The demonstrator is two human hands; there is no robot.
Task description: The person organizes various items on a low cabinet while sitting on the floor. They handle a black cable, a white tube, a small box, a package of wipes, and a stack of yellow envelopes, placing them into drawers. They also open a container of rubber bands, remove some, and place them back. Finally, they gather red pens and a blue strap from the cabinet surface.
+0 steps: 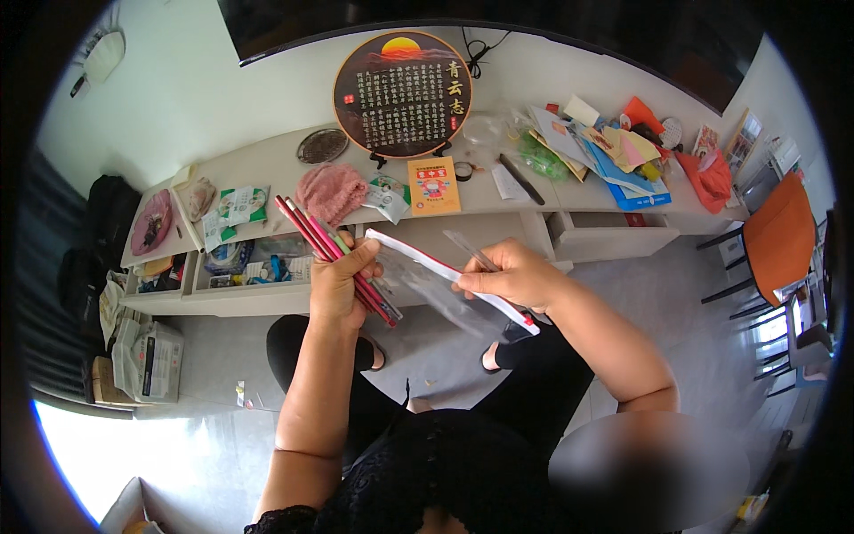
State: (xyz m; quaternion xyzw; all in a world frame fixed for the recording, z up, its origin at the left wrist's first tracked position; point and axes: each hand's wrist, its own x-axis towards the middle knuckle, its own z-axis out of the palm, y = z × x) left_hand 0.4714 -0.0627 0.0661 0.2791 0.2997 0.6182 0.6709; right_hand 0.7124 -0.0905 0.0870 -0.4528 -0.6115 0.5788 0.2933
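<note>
My left hand [338,289] is closed round a bundle of slim pink and red pencils [309,230], with a greenish one among them. Its thumb also pinches one end of the white zip strip of a clear plastic pouch [442,301]. The pouch hangs slack between my hands, above my knees. A red slider [528,319] sits at the strip's far right end. My right hand [516,274] grips the strip near its middle. From its fingers a slim greyish stick [464,246] points up and left; its kind is unclear.
Ahead stands a long pale cabinet with a filled open drawer [258,271] at left and another drawer [614,238] pulled out at right. On top lie a pink cloth [331,191], an orange booklet [433,185], a round plaque [403,98] and heaped papers [614,156]. An orange chair [778,236] stands right.
</note>
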